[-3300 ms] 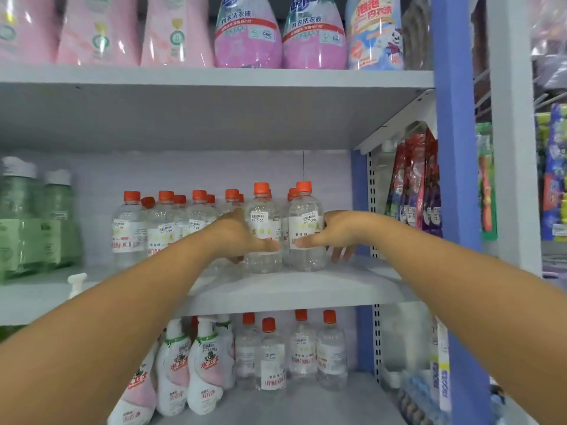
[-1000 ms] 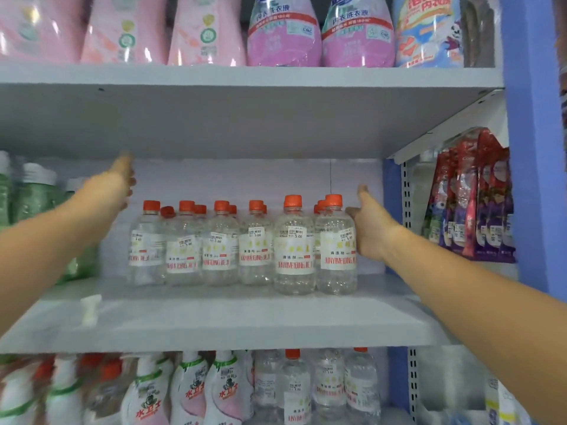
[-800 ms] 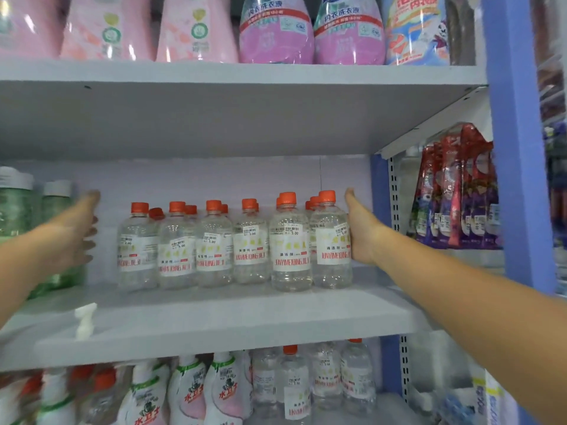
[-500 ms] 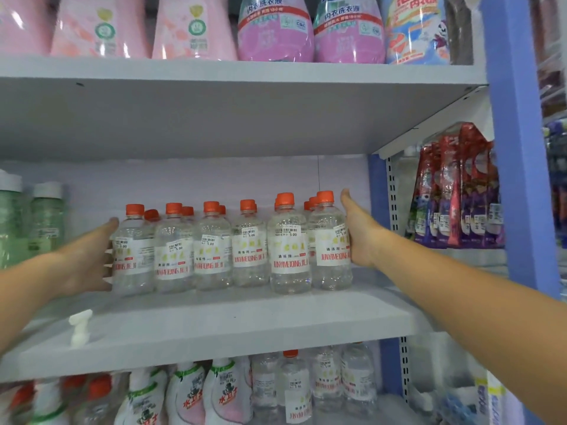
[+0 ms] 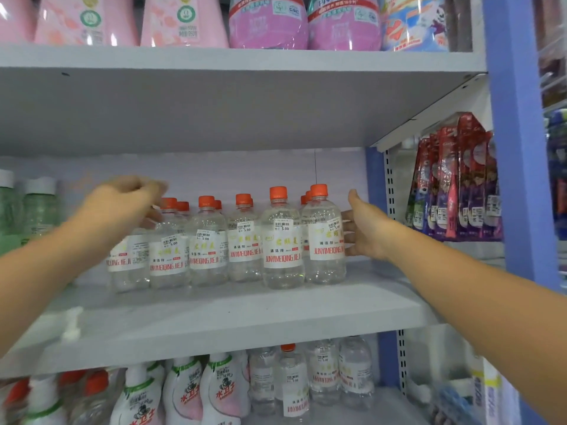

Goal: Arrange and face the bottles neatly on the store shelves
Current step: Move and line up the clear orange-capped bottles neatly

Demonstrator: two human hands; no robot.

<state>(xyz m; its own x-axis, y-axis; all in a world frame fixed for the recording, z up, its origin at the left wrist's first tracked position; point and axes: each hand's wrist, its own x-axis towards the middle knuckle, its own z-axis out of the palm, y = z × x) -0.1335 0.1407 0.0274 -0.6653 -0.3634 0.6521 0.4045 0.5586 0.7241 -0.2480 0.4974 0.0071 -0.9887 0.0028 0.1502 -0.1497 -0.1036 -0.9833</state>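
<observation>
Squaring the row: right hand (image 5: 366, 231) flat, fingers straight, against end bottle (image 5: 325, 237); left hand (image 5: 122, 204) blurred, grip unclear, next twist leftmost bottle (image 5: 127, 262) label-forward.

Blurred left hand (image 5: 122, 204) perhaps hides the leftmost bottle's (image 5: 129, 262) cap.

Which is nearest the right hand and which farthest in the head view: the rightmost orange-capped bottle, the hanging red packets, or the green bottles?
From the right hand:
1. Rightmost orange-capped bottle, just to its left, fingers against it.
2. Hanging red packets, to its right, past the blue post.
3. Green bottles, at the shelf's far left end.
</observation>
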